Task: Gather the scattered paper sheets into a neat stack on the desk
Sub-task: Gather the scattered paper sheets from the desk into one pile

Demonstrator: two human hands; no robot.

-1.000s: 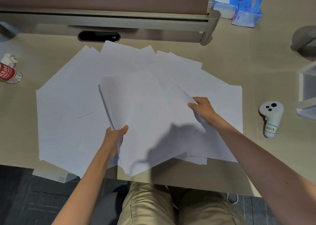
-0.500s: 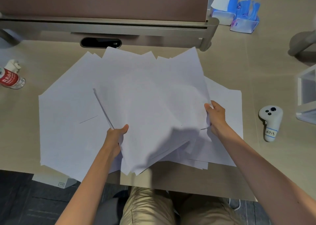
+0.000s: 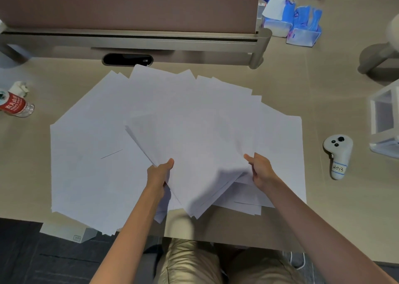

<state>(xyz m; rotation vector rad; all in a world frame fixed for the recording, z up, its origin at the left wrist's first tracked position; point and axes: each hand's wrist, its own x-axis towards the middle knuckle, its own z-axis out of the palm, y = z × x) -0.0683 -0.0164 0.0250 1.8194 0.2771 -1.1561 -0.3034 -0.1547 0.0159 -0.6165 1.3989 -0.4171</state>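
Several white paper sheets (image 3: 97, 145) lie fanned and overlapping across the beige desk (image 3: 323, 93). Above them I hold a rough bundle of sheets (image 3: 194, 154), its edges uneven and its near corner hanging past the desk's front edge. My left hand (image 3: 159, 173) grips the bundle's left edge, thumb on top. My right hand (image 3: 259, 169) pinches the bundle's right edge, thumb up. Loose sheets (image 3: 287, 154) still spread to the right under my right wrist, and others reach over the desk's front edge at the left.
A plastic bottle with a red label (image 3: 15, 104) lies at the left. A white controller (image 3: 338, 156) rests at the right, beside a white box frame (image 3: 384, 119). Blue tissue packs (image 3: 302, 26) sit at the back right behind the divider rail (image 3: 138, 39).
My right hand pulled a sheet from the right side in over the bundle and now grips the bundle's right edge, closer to my left hand. The left hand kept its hold.
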